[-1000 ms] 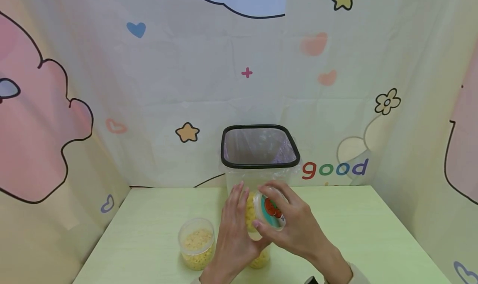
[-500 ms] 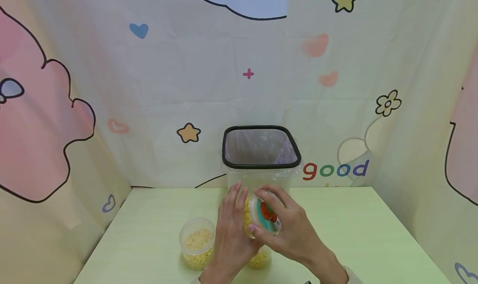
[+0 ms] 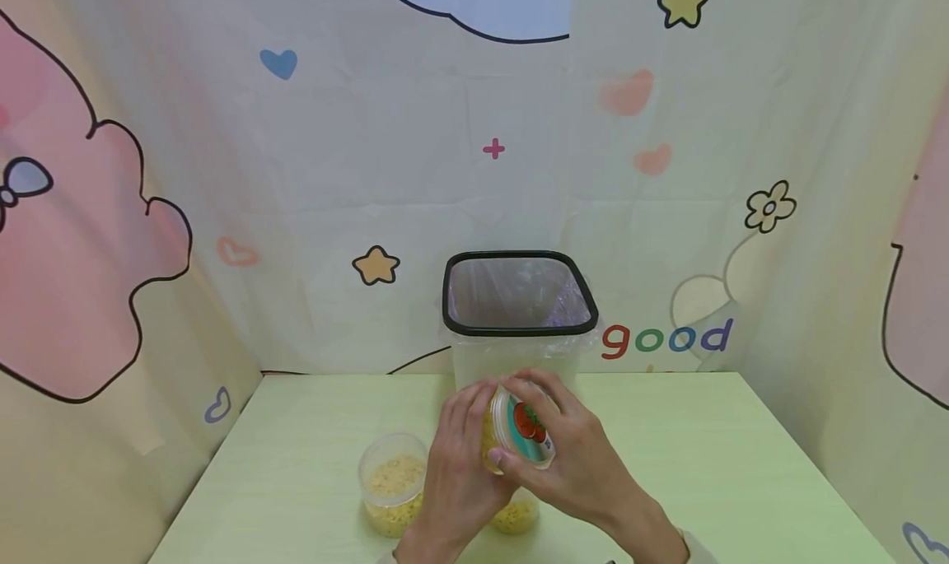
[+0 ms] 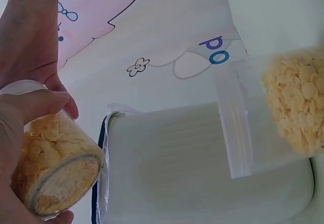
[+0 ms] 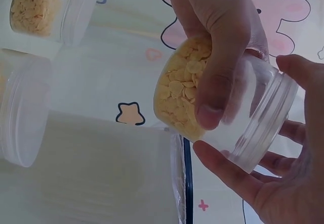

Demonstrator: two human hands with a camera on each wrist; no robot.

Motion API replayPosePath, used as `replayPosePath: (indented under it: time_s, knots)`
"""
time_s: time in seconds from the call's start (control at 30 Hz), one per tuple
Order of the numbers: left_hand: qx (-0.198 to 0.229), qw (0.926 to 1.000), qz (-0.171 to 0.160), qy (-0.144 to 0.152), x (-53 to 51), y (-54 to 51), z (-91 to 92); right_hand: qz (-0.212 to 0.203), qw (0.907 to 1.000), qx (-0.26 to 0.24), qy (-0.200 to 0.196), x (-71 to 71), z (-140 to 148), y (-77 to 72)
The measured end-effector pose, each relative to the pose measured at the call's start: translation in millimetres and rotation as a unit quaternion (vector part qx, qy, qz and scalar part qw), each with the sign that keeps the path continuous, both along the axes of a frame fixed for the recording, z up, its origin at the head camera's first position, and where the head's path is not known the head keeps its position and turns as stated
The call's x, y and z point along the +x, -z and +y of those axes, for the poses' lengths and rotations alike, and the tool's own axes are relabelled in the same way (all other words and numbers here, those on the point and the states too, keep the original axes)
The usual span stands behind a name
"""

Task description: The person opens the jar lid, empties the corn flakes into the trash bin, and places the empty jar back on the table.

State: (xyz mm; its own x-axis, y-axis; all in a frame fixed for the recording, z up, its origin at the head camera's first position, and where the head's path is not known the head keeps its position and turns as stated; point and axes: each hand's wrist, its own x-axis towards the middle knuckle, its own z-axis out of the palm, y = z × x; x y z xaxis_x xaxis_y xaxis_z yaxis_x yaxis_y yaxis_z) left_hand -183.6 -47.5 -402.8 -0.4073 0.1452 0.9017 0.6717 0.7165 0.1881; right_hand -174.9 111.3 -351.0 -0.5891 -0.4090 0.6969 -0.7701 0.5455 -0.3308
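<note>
A clear plastic jar of pale yellow flakes is held up in the air, tilted, between both hands. My left hand grips its body; in the right wrist view the thumb lies across the side. At the other end, my right hand holds the jar's lid, which has a teal and red tomato-like label, with fingers and thumb spread round the rim. The lid sits on the jar. Through the jar's base flakes show in the left wrist view.
On the pale green table a second jar of flakes stands left of the hands. A third jar is partly hidden beneath them. Behind stands a bin with a black rim and clear liner, against a printed cloth backdrop.
Both hands have shifted slightly left and down with the jar. The left fingers, straighter before, now bend closer round the jar. The lid's label has turned slightly.
</note>
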Motion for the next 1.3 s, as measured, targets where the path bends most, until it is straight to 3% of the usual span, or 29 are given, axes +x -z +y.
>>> replayPosePath:
  time_s: [0.33,0.63,0.83,1.0,1.3]
  knots:
    - [-0.007,0.9996,0.028,-0.008,-3.2,5.0,-3.8,-0.010,0.9988,0.039,0.028,3.3,9,1.1]
    - [-0.047,0.9971,0.036,-0.047,-4.9,7.4,-8.1,-0.134,0.9900,-0.018,0.041,7.0,10,-1.3]
    - [-0.053,0.9969,0.038,-0.044,-6.5,11.6,-7.2,-0.164,0.9846,-0.025,0.055,5.9,6,0.3]
    - [-0.065,0.9962,0.036,-0.044,-7.0,15.9,-6.9,-0.174,0.9818,-0.027,0.070,4.8,3,2.1]
    - [-0.082,0.9951,0.026,-0.049,-7.9,19.8,-6.4,-0.147,0.9846,-0.018,0.094,3.1,2,7.4]
